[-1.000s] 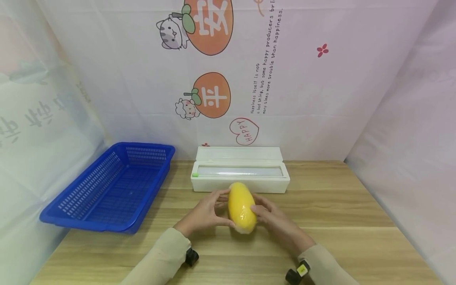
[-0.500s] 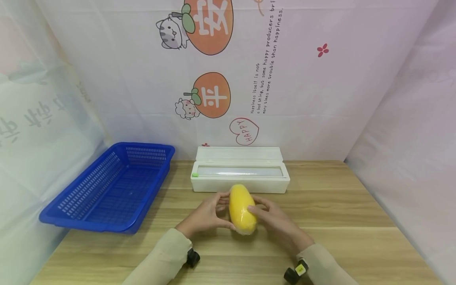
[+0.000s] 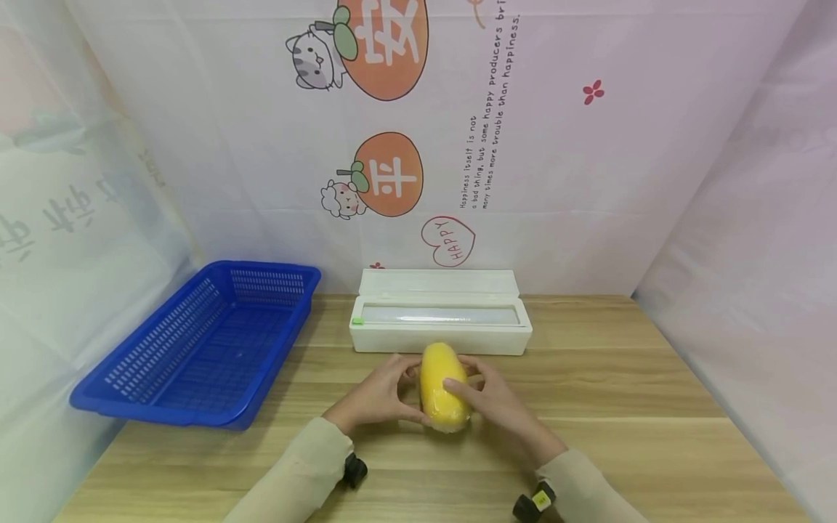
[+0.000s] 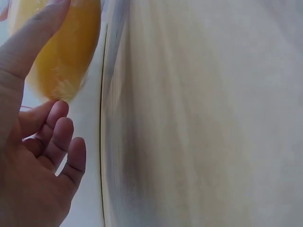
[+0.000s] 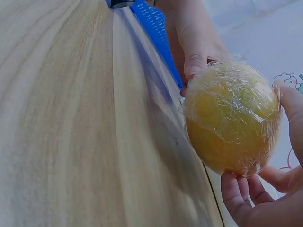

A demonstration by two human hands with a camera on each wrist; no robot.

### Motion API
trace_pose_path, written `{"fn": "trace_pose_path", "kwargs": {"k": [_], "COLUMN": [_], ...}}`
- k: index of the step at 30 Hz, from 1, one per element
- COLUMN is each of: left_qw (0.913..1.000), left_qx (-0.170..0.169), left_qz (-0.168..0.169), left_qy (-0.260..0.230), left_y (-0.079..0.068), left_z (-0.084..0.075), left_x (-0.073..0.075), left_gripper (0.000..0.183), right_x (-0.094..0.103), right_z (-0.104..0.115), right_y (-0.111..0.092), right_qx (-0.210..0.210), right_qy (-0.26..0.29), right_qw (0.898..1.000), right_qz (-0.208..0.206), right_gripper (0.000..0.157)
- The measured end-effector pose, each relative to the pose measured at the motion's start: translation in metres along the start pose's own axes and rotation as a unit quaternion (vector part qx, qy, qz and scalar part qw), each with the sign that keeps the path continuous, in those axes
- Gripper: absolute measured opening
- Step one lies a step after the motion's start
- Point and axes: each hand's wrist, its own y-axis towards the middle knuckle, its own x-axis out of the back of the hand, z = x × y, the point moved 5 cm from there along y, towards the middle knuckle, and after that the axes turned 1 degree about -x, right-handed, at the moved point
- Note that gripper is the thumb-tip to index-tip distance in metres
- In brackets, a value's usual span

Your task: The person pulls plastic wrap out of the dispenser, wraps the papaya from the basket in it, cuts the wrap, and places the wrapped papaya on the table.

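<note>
A smooth, oblong yellow fruit (image 3: 437, 378) is held up between both hands over the table, in front of a white box. Clear cling film (image 5: 236, 101) covers it, crinkled at the end shown in the right wrist view. My left hand (image 3: 374, 394) pinches it from the left, thumb at the near end and fingertips toward the far end. From the right, my right hand (image 3: 498, 407) grips it, with the thumb lying over its top and the fingers partly hidden behind. In the left wrist view, curled left fingertips (image 4: 59, 106) touch the fruit's tip.
The white cling film dispenser (image 3: 441, 340) stands against the back wall, lid (image 3: 439, 282) raised, with a green slider (image 3: 357, 321) at its left. On the left sits a blue plastic basket (image 3: 245, 403). Printed cloth encloses the wooden table (image 3: 628, 436).
The fruit has shifted slightly toward me. My right thumb has slid left across its top, and the right wrist has moved a little left. My left hand has hardly moved.
</note>
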Motion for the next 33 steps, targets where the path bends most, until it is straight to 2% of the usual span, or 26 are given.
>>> {"fn": "trace_pose_path", "kwargs": {"k": [8, 15, 19, 24, 27, 33], "left_qw": [0.9996, 0.998, 0.9971, 0.9943, 0.9914, 0.9897], "left_qx": [-0.012, -0.032, -0.016, 0.02, 0.031, 0.031], "left_qz": [0.025, 0.044, 0.053, 0.068, 0.073, 0.074], "left_qy": [-0.011, -0.033, -0.053, -0.08, -0.104, -0.119], "left_y": [0.002, 0.004, 0.001, -0.006, -0.007, -0.007], "left_z": [0.007, 0.013, 0.014, 0.006, 0.004, 0.004], "left_x": [-0.001, -0.001, 0.002, 0.011, 0.014, 0.014], "left_gripper": [0.1, 0.088, 0.09, 0.092, 0.087, 0.069], "right_x": [-0.002, -0.004, -0.004, -0.004, -0.004, -0.003], "right_z": [-0.001, -0.007, -0.009, -0.009, -0.008, -0.008], "right_y": [0.0, 0.001, 0.001, 0.002, 0.001, -0.001], "right_qx": [0.013, -0.003, -0.005, -0.011, -0.011, -0.02], "right_qy": [0.0, 0.008, 0.013, 0.034, 0.056, 0.071], "right_qw": [1.0, 1.0, 1.0, 0.999, 0.998, 0.997], "right_qz": [0.003, 0.005, 0.006, 0.011, 0.021, 0.025], "right_gripper": [0.063, 0.067, 0.068, 0.068, 0.067, 0.062]}}
